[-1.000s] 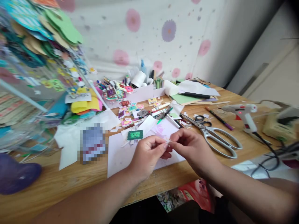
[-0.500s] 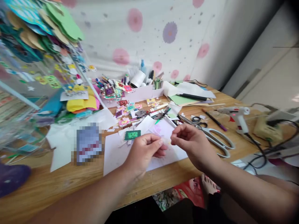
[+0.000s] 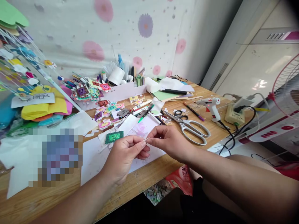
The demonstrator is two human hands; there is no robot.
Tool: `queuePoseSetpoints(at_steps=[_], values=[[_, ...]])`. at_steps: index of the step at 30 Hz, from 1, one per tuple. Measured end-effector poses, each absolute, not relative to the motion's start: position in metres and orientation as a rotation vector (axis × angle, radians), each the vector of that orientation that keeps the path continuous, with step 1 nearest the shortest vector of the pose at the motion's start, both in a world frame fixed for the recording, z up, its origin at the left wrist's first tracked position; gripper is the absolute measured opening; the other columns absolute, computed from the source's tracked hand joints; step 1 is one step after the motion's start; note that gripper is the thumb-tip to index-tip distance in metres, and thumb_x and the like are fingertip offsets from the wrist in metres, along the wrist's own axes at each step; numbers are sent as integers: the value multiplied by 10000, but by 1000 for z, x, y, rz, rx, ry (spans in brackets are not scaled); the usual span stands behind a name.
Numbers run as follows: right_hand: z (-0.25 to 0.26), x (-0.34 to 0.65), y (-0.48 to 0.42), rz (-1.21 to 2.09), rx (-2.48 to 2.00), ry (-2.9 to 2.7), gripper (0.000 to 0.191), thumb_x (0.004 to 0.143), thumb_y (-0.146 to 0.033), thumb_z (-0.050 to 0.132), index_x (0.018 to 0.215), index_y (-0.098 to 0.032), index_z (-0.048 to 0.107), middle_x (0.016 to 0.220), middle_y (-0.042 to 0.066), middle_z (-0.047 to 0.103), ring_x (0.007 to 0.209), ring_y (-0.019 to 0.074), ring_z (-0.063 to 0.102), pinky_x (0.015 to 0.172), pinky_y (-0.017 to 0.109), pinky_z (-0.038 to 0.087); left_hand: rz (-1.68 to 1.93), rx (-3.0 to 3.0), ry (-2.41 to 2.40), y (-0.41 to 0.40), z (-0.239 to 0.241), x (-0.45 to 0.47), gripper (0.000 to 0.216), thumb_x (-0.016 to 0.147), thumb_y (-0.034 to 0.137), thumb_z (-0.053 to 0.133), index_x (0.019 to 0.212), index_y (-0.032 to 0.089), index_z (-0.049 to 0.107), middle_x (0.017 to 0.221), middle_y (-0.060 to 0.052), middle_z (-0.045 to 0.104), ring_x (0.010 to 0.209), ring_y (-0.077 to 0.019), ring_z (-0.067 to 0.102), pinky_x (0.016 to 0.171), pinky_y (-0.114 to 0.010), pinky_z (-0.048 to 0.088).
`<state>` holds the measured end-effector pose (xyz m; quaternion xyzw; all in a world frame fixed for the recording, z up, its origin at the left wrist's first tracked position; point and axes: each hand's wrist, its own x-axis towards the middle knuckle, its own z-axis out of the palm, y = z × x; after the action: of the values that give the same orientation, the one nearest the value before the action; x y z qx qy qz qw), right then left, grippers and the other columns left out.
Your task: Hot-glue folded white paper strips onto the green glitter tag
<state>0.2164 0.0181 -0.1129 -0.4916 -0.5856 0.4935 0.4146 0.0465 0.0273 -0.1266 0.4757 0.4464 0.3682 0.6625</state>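
Observation:
My left hand [image 3: 127, 154] is closed in a pinch, thumb against fingers, over the front of the table. A tiny thin white piece [image 3: 146, 139] shows between its fingertips and those of my right hand [image 3: 168, 141], which pinches it from the other side. What the piece is made of I cannot make out. Under both hands lies a white paper sheet [image 3: 93, 161] with a pink smudge. Just left of my left hand, a small dark green card with a lighter green drawing [image 3: 114, 137] rests on paper scraps.
Silver-handled scissors [image 3: 196, 132] and small black scissors [image 3: 181, 114] lie to the right. Beyond stand a white glue gun [image 3: 212, 107] and a power strip [image 3: 234, 115] with cables. Pens, small coloured cards [image 3: 99, 115] and a white box [image 3: 121, 93] fill the back. A fan [image 3: 271, 133] is at far right.
The view has swung to the right. My right hand, apart from my left before, has come in to meet it, and the fingertips of both are now together at the small white piece.

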Motion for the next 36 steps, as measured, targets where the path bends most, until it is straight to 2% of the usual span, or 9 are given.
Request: queuePoseSetpoints(at_steps=[4, 14, 18, 22, 24, 26, 31, 36], values=[[-113, 217, 18, 1247, -1274, -1448, 110, 739, -261, 659, 700, -164, 626, 638, -26, 578, 604, 108, 487, 584, 250, 387, 826, 1066, 994, 29, -125, 46, 172, 723, 301, 737, 789, 154, 677, 687, -10, 703, 593, -124, 642, 590, -240, 532], [-112, 215, 15, 1326, -1226, -1402, 143, 712, -296, 680, 747, -160, 655, 703, 3, 626, 643, 126, 533, 612, 261, 431, 867, 1212, 993, 27, -130, 45, 120, 734, 267, 700, 700, 169, 638, 615, 7, 652, 567, -126, 611, 560, -238, 500], [-112, 215, 15, 1282, -1252, -1435, 125, 708, -291, 669, 691, -168, 648, 651, -10, 607, 618, 122, 512, 597, 259, 404, 831, 1323, 1002, 30, -123, 44, 139, 752, 297, 670, 695, 180, 620, 628, 9, 635, 556, -126, 593, 554, -241, 484], [-112, 219, 18, 1273, -1270, -1364, 130, 700, -286, 671, 659, -169, 631, 618, -20, 576, 594, 116, 496, 593, 266, 394, 733, 1922, 1219, 65, -107, 16, 155, 733, 339, 668, 814, 207, 668, 802, -24, 681, 694, -176, 611, 642, -270, 470], [-111, 221, 20, 1283, -1275, -1314, 151, 693, -299, 686, 651, -169, 622, 611, -19, 571, 588, 116, 491, 584, 269, 390, 678, 2163, 1575, 90, -103, -7, 232, 745, 379, 624, 908, 220, 671, 959, -43, 692, 811, -213, 621, 710, -288, 458], [-111, 223, 20, 1300, -1269, -1275, 168, 685, -309, 699, 642, -170, 616, 609, -17, 573, 585, 115, 490, 578, 269, 386, 471, 2184, 1670, 110, -105, -27, 368, 748, 431, 592, 1038, 212, 648, 1056, -60, 686, 892, -242, 623, 716, -290, 461], [-112, 225, 21, 1326, -1263, -1235, 176, 668, -309, 716, 636, -168, 615, 620, -14, 580, 595, 111, 492, 592, 267, 389, 255, 2199, 1611, 122, -116, -43, 606, 664, 441, 659, 1221, 211, 594, 1109, -63, 675, 844, -226, 625, 699, -272, 464], [-116, 224, 21, 1316, -1284, -1260, 173, 669, -313, 711, 646, -167, 622, 641, -7, 592, 618, 120, 509, 619, 276, 399, 123, 2281, 1599, 120, -116, -39, 634, 645, 385, 671, 1244, 197, 576, 1030, -66, 662, 872, -249, 618, 709, -286, 440]])
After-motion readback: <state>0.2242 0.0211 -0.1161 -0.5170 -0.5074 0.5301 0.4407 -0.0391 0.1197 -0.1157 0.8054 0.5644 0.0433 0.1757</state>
